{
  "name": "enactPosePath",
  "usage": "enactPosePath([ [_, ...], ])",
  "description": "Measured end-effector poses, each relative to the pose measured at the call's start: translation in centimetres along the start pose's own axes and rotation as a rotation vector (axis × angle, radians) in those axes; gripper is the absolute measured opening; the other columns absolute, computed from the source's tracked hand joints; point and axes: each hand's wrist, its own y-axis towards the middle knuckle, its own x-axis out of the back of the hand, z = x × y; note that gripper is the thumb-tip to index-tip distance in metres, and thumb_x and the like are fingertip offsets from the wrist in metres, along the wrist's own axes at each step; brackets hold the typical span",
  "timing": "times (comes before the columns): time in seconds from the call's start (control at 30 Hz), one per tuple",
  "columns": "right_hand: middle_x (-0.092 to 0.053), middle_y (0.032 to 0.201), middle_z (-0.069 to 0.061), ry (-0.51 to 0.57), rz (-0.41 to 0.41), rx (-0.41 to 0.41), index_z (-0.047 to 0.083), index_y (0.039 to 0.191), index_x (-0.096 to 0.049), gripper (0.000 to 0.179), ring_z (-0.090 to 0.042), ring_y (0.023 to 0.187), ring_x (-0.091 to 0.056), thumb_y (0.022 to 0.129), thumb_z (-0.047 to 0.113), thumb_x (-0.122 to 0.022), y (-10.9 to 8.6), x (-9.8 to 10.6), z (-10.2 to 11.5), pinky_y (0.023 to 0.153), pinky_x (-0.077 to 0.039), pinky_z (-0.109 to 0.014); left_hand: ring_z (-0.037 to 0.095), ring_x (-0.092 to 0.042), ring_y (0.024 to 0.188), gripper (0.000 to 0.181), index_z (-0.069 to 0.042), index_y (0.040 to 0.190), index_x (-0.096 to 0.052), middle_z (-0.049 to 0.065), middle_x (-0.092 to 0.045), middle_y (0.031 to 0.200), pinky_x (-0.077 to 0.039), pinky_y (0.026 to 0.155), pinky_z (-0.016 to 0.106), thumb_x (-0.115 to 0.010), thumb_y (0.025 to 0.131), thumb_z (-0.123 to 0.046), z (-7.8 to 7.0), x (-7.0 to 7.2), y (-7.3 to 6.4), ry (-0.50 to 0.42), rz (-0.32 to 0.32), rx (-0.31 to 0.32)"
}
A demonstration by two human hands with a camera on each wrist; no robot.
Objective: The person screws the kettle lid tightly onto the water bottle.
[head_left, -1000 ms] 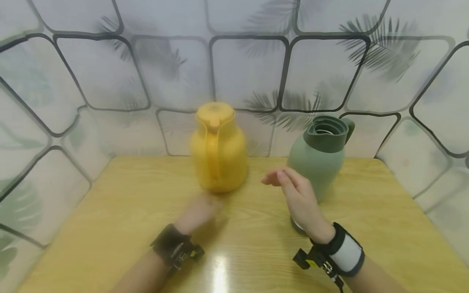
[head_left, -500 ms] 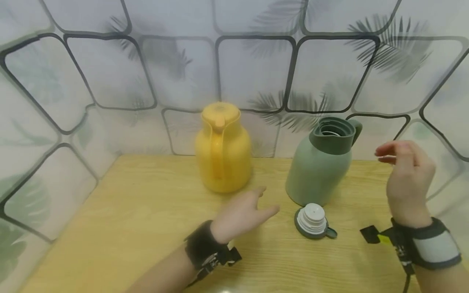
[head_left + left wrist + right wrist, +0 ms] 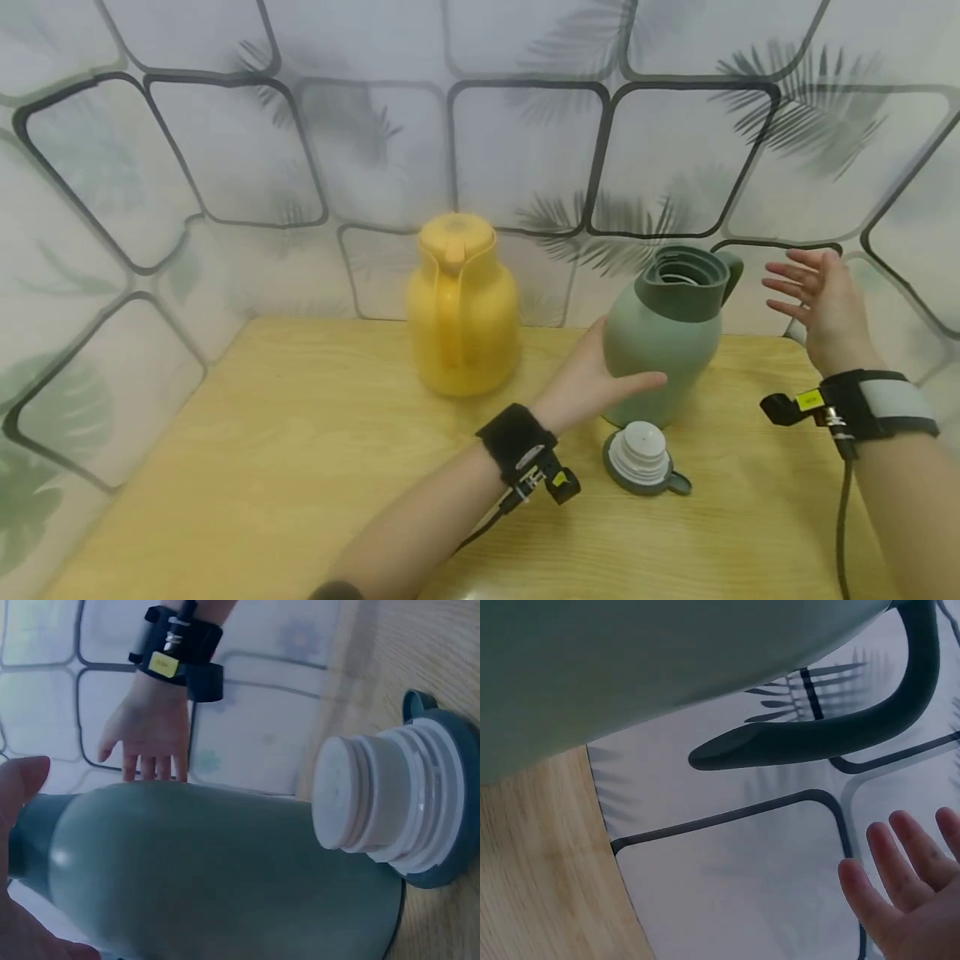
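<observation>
A pale green vacuum jug (image 3: 663, 350) with a dark green collar stands uncovered on the table, its mouth showing. My left hand (image 3: 592, 379) is at the jug's left side, fingers partly hidden behind it and the thumb extended straight across its front. To the right of the jug, my right hand (image 3: 832, 308) is raised with fingers spread and holds nothing. The right wrist view shows its fingers (image 3: 889, 862) apart from the jug's dark green handle (image 3: 810, 742). In front of the jug lies its lid (image 3: 641, 458), white threaded stopper upward.
A yellow vacuum jug (image 3: 462, 325) with its lid on stands left of the green one. Behind the wooden table (image 3: 300, 433) rises a patterned backdrop (image 3: 525, 150). A cable (image 3: 843, 517) hangs from the right wrist camera.
My left hand has moved right from near the yellow jug to the green jug's side. My right hand has moved away from in front of the green jug to its right, fingers now spread.
</observation>
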Motion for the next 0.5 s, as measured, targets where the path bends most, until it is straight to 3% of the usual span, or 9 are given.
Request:
enactPosePath([
  [0.17, -0.043, 0.138, -0.008, -0.050, 0.126, -0.099, 0.012, 0.150, -0.026, 0.063, -0.009, 0.103, -0.056, 0.101, 0.052, -0.029, 1.8, 0.0, -1.8, 0.079, -0.049, -0.022, 0.011, -0.042, 0.122, 0.101, -0.022, 0.150, -0.022, -0.002, -0.041, 0.138, -0.038, 0.099, 0.037, -0.083, 0.072, -0.041, 0.6, -1.4, 1.2, 0.065, -0.070, 0.088],
  [0.23, -0.039, 0.139, -0.010, -0.068, 0.181, -0.120, 0.013, 0.151, -0.023, 0.066, -0.010, 0.104, -0.055, 0.100, 0.054, -0.026, 2.2, 0.1, -2.4, 0.081, -0.049, -0.023, 0.014, -0.039, 0.125, 0.108, -0.022, 0.152, -0.017, 0.000, -0.037, 0.142, -0.037, 0.099, 0.039, -0.084, 0.070, -0.045, 0.7, -1.9, 1.4, 0.105, -0.096, 0.137],
  [0.33, -0.052, 0.127, -0.004, -0.034, 0.265, -0.142, 0.013, 0.142, -0.039, 0.062, -0.013, 0.102, -0.058, 0.099, 0.055, -0.024, 2.7, 0.2, -3.1, 0.082, -0.049, -0.026, 0.019, -0.035, 0.129, 0.116, -0.022, 0.153, -0.010, 0.005, -0.029, 0.147, -0.037, 0.100, 0.042, -0.084, 0.067, -0.047, 0.9, -2.8, 1.6, 0.148, -0.130, 0.203],
  [0.5, -0.067, 0.099, -0.004, 0.094, 0.323, -0.151, 0.007, 0.105, -0.068, 0.057, -0.019, 0.090, -0.062, 0.101, 0.049, -0.029, 3.1, 0.2, -3.9, 0.077, -0.051, -0.031, 0.027, -0.029, 0.134, 0.122, -0.021, 0.153, -0.004, 0.007, -0.019, 0.152, -0.037, 0.100, 0.044, -0.084, 0.066, -0.049, 1.1, -4.2, 1.7, 0.167, -0.186, 0.261],
])
